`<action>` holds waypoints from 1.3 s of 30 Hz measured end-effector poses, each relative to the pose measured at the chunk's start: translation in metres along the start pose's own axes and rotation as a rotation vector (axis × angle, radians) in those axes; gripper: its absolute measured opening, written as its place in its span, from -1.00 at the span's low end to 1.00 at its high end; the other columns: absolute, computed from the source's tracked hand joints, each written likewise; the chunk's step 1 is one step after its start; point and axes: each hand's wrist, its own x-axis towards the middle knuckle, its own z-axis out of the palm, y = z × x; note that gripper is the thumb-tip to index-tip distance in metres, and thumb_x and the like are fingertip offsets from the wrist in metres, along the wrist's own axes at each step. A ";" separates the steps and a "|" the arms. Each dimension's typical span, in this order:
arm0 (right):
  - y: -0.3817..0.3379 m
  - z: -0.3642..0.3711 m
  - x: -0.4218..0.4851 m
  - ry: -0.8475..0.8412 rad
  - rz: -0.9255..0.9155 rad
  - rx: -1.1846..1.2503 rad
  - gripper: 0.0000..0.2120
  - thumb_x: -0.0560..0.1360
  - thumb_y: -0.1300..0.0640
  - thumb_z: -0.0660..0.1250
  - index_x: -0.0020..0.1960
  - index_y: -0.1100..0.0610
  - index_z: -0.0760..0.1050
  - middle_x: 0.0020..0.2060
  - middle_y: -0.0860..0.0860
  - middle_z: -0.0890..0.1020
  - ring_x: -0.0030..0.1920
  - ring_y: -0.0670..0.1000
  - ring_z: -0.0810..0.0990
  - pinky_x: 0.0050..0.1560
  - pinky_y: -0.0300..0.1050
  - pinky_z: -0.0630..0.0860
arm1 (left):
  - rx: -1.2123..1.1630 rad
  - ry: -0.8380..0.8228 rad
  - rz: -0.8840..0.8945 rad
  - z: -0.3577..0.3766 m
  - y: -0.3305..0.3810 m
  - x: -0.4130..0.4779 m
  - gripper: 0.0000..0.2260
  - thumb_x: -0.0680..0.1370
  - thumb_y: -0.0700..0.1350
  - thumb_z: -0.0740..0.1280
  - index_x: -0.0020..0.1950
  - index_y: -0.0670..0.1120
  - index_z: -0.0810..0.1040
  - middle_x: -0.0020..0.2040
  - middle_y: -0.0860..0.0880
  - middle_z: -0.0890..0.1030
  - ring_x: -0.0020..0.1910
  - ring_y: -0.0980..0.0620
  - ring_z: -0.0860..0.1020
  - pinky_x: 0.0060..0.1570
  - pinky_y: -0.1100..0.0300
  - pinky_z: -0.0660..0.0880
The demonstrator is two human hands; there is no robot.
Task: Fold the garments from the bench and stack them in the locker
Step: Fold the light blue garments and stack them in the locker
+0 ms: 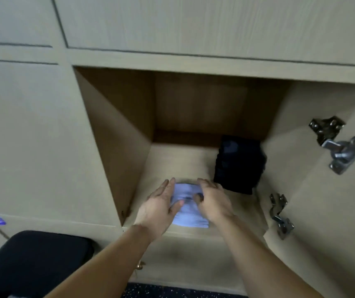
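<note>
Locker [116,147]: we see it open, a light wooden compartment, with its door [327,222] swung out to the right.
Light blue folded garment [190,215]: it lies on the locker floor at the front edge, between our two hands.
Left hand [161,204]: its fingers are straight along the left side of the blue garment and the thumb rests on top; it touches the garment but does not clamp it.
Right hand [214,202]: it lies over the right side of the same garment with the thumb bent down on the top. Because of the blur, we cannot tell whether it grips or only presses.
Dark folded garment [239,166]: it sits further back on the right, against the right wall, apart from the blue one.
Hinges: we see an upper hinge [340,147] and a lower hinge [279,216], both metal, on the door.
Bench [37,261]: it is black and padded, at the lower left, in front of the lockers.
</note>
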 end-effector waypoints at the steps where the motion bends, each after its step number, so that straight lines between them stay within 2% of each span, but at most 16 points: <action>1: -0.008 -0.014 -0.007 0.015 -0.001 -0.035 -0.51 0.60 0.01 0.20 0.50 0.04 0.21 0.43 0.03 0.35 0.42 0.11 0.26 0.29 -0.08 0.35 | 0.046 0.013 0.009 -0.014 0.005 -0.008 -0.39 0.63 0.18 0.15 0.60 0.02 0.02 0.60 0.03 0.09 0.55 0.05 0.16 0.44 0.20 0.19; 5: -0.045 -0.065 -0.046 0.061 -0.014 -0.116 -0.49 0.59 -0.03 0.21 0.48 0.08 0.21 0.38 0.08 0.37 0.36 0.14 0.30 0.23 -0.03 0.34 | 0.137 0.052 -0.021 -0.069 0.023 -0.047 -0.39 0.63 0.19 0.14 0.60 -0.01 0.05 0.60 -0.03 0.12 0.56 0.01 0.11 0.48 0.18 0.10; 11: -0.101 -0.120 -0.120 0.152 -0.110 -0.068 -0.52 0.59 -0.01 0.21 0.46 0.10 0.23 0.37 0.10 0.37 0.36 0.14 0.31 0.26 -0.02 0.33 | 0.156 0.155 -0.076 -0.141 0.034 -0.128 -0.38 0.63 0.18 0.15 0.60 -0.04 0.08 0.58 -0.03 0.18 0.53 -0.03 0.20 0.46 0.11 0.18; 17: -0.161 -0.130 -0.188 0.193 -0.248 -0.011 -0.52 0.60 0.00 0.20 0.47 0.11 0.22 0.39 0.09 0.35 0.37 0.14 0.30 0.27 0.02 0.32 | 0.165 0.270 -0.189 -0.185 0.011 -0.222 -0.38 0.62 0.18 0.16 0.60 -0.04 0.09 0.57 -0.03 0.21 0.53 -0.04 0.21 0.48 0.02 0.22; 26: -0.258 -0.058 -0.276 0.111 -0.513 0.073 -0.53 0.59 0.01 0.21 0.45 0.13 0.23 0.36 0.13 0.39 0.36 0.16 0.33 0.31 0.02 0.31 | 0.216 0.361 -0.425 -0.206 -0.053 -0.370 -0.42 0.63 0.13 0.19 0.58 -0.06 0.15 0.54 -0.03 0.28 0.47 -0.08 0.31 0.36 0.02 0.33; 30: -0.291 -0.015 -0.309 0.025 -0.601 0.088 -0.57 0.58 0.03 0.20 0.40 0.13 0.27 0.31 0.12 0.43 0.32 0.16 0.35 0.26 0.02 0.33 | 0.203 0.359 -0.548 -0.202 -0.085 -0.429 -0.42 0.63 0.14 0.20 0.58 -0.06 0.15 0.53 -0.04 0.30 0.45 -0.08 0.33 0.36 -0.01 0.34; 34: -0.315 0.037 -0.337 -0.103 -0.677 0.081 -0.57 0.56 0.04 0.21 0.39 0.14 0.29 0.31 0.12 0.43 0.32 0.16 0.35 0.25 0.01 0.35 | 0.152 0.378 -0.653 -0.190 -0.117 -0.480 -0.44 0.62 0.11 0.22 0.57 -0.06 0.20 0.45 -0.03 0.40 0.37 -0.05 0.40 0.26 0.01 0.41; 37: -0.325 0.075 -0.354 -0.201 -0.720 0.029 -0.54 0.57 0.03 0.18 0.44 0.12 0.25 0.35 0.10 0.39 0.35 0.15 0.34 0.26 0.01 0.36 | 0.126 0.377 -0.729 -0.176 -0.142 -0.513 -0.46 0.63 0.08 0.23 0.56 -0.07 0.22 0.50 -0.03 0.34 0.44 -0.03 0.35 0.32 0.04 0.36; 39: -0.329 0.098 -0.362 -0.249 -0.738 -0.022 -0.58 0.57 0.04 0.16 0.40 0.11 0.28 0.32 0.10 0.43 0.32 0.14 0.37 0.19 0.01 0.38 | 0.108 0.361 -0.784 -0.166 -0.160 -0.531 -0.46 0.63 0.08 0.22 0.56 -0.08 0.21 0.52 -0.03 0.31 0.47 -0.03 0.31 0.37 0.06 0.32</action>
